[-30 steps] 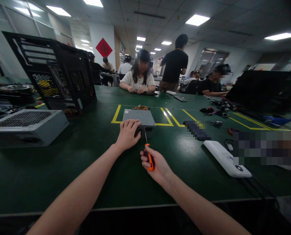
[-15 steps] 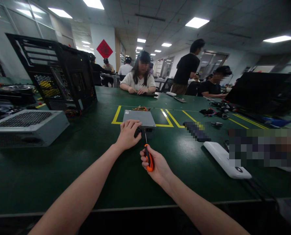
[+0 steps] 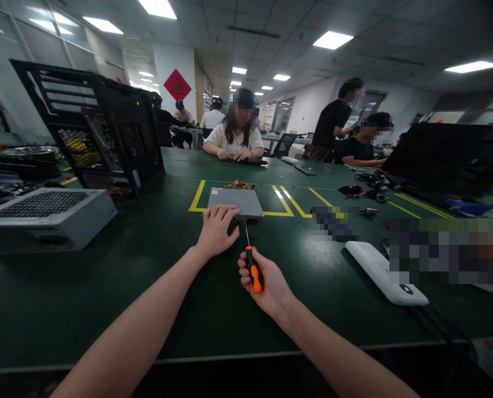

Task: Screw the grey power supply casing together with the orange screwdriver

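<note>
A grey metal computer power supply (image 3: 240, 202) lies flat on the green table, its bundle of coloured wires (image 3: 237, 185) at the far side. My left hand (image 3: 219, 224) is over its near left corner, fingers on the top and thumb down by the dark fan grille, holding it. My right hand (image 3: 266, 279) is closed round the orange and black handle of a screwdriver (image 3: 255, 271). The thin shaft points away from me to the near face of the power supply, beside the socket. Whether the tip sits in a screw is too small to tell.
At left stand a larger power supply (image 3: 47, 218) and an open black computer case (image 3: 105, 127). To the right lie a white power bank (image 3: 385, 271), a blurred dark object (image 3: 333, 223) and loose cables (image 3: 366, 185). A co-worker (image 3: 235, 132) sits across the table (image 3: 167, 326).
The screwdriver has turned in my right hand, so more of the handle's orange side shows. My left hand stays on the power supply. A standing person behind has shifted right.
</note>
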